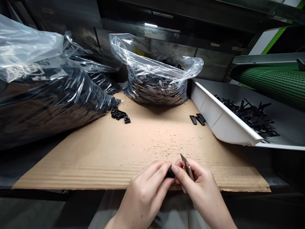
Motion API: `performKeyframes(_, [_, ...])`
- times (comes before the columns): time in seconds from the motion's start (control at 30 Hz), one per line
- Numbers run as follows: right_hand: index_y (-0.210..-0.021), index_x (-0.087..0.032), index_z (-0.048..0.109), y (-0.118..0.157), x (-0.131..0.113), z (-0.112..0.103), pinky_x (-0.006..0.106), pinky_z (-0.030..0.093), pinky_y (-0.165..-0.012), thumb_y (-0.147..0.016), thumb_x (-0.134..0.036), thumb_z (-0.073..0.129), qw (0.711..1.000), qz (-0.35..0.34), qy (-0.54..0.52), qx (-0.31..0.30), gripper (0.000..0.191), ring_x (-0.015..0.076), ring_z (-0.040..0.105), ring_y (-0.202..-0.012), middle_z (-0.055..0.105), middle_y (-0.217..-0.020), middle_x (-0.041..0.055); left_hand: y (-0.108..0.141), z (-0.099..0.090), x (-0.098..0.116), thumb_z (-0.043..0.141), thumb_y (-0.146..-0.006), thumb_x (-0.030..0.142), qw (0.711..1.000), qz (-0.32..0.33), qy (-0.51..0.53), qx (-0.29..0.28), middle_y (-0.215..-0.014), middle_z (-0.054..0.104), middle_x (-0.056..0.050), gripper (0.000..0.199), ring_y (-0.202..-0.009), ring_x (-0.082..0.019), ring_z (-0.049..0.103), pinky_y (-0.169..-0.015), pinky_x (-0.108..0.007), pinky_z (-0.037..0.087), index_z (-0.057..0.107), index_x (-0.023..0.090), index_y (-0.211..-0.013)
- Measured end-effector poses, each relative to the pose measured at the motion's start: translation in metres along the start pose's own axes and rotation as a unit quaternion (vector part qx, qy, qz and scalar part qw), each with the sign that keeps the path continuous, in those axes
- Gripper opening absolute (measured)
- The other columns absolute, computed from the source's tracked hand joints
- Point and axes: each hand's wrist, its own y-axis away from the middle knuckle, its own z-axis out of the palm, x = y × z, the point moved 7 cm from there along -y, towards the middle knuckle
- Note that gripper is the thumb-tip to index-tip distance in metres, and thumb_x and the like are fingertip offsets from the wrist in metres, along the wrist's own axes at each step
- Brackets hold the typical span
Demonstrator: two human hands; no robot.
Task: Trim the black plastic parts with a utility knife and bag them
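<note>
Near the front edge of a cardboard sheet point(114, 152), my left hand point(150, 187) pinches a small black part point(170, 173) between thumb and fingers. Close beside it, my right hand point(199, 181) is closed round a small metal blade point(187, 166), its pointed tip up and to the left. The right thumb and fingertips meet the black part's right side. Most of that part is hidden by the fingers. Small dark shavings lie scattered on the cardboard just beyond both hands.
Large plastic bags point(47, 95) bulge at the left. An open clear bag point(157, 84) of black parts stands at the back. Small black parts point(118, 113) lie left of centre, others point(197, 119) by a white tray point(220, 122) holding black pieces. A green conveyor point(274, 79) is behind it.
</note>
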Motion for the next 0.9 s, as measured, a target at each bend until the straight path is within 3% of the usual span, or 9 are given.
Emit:
performKeyframes(0.07, [-0.074,-0.017,0.058,0.000,-0.001,0.002,0.019,0.043,-0.052,-0.074,-0.033,0.058,1.000,-0.002,-0.010,-0.004,0.016,0.0098,0.050,-0.056,0.056,-0.065,-0.0017,0.002,0.004,-0.004,0.046,-0.084,0.011,1.000,-0.019,-0.002,-0.009,-0.100,0.063,-0.012,0.026,-0.092,-0.020,0.060,-0.078,-0.026,0.051,0.052,0.011,-0.108])
performKeyframes(0.2, [-0.068,-0.017,0.053,0.001,-0.005,0.002,0.019,0.044,-0.050,-0.078,-0.030,0.053,0.997,-0.022,0.075,0.005,0.016,0.0103,0.052,-0.054,0.056,-0.062,-0.0009,0.007,0.010,-0.011,0.047,-0.081,0.009,0.998,-0.059,0.009,-0.002,-0.105,0.062,-0.011,0.032,-0.097,-0.021,0.059,-0.083,-0.027,0.050,0.051,0.014,-0.113])
performKeyframes(0.3, [-0.088,-0.019,0.058,0.007,-0.016,0.002,0.023,0.047,-0.059,-0.084,-0.028,0.045,0.983,-0.116,0.144,0.002,0.017,0.0147,0.057,-0.065,0.062,-0.076,0.0035,0.008,0.002,-0.024,0.049,-0.080,0.009,0.984,-0.159,0.073,0.042,-0.100,0.064,-0.007,0.028,-0.091,-0.017,0.061,-0.079,-0.022,0.051,0.055,0.017,-0.106])
performKeyframes(0.37, [-0.105,-0.020,0.058,0.014,-0.021,-0.001,0.028,0.047,-0.067,-0.087,-0.027,0.040,0.967,-0.180,0.180,0.008,0.026,0.0181,0.058,-0.077,0.062,-0.086,0.0061,0.006,-0.001,-0.029,0.053,-0.078,0.010,0.968,-0.209,0.135,0.036,-0.097,0.065,-0.003,0.023,-0.090,-0.016,0.061,-0.077,-0.019,0.051,0.061,0.020,-0.096])
performKeyframes(0.43, [-0.108,-0.019,0.058,0.020,-0.022,-0.004,0.030,0.046,-0.068,-0.088,-0.023,0.040,0.951,-0.226,0.212,0.022,0.027,0.0191,0.056,-0.079,0.061,-0.085,0.0068,0.002,-0.003,-0.030,0.055,-0.077,0.010,0.954,-0.231,0.189,0.018,-0.095,0.066,-0.001,0.021,-0.091,-0.016,0.061,-0.075,-0.018,0.051,0.064,0.022,-0.091])
performKeyframes(0.63, [-0.099,-0.013,0.058,0.030,-0.027,0.001,0.029,0.041,-0.055,-0.082,-0.008,0.047,0.903,-0.344,0.257,0.034,0.021,0.0167,0.052,-0.063,0.058,-0.071,0.0063,0.003,0.000,-0.034,0.052,-0.077,0.008,0.935,-0.250,0.253,-0.007,-0.087,0.067,0.002,0.024,-0.081,-0.013,0.063,-0.067,-0.014,0.052,0.065,0.024,-0.090])
performKeyframes(0.9, [-0.086,-0.015,0.061,0.026,-0.028,0.007,0.027,0.040,-0.052,-0.083,-0.010,0.043,0.888,-0.343,0.307,-0.001,0.018,0.0145,0.050,-0.058,0.056,-0.065,0.0047,0.009,0.005,-0.031,0.048,-0.081,0.009,0.954,-0.206,0.215,-0.043,-0.091,0.067,0.000,0.025,-0.082,-0.015,0.064,-0.068,-0.019,0.053,0.062,0.023,-0.096])
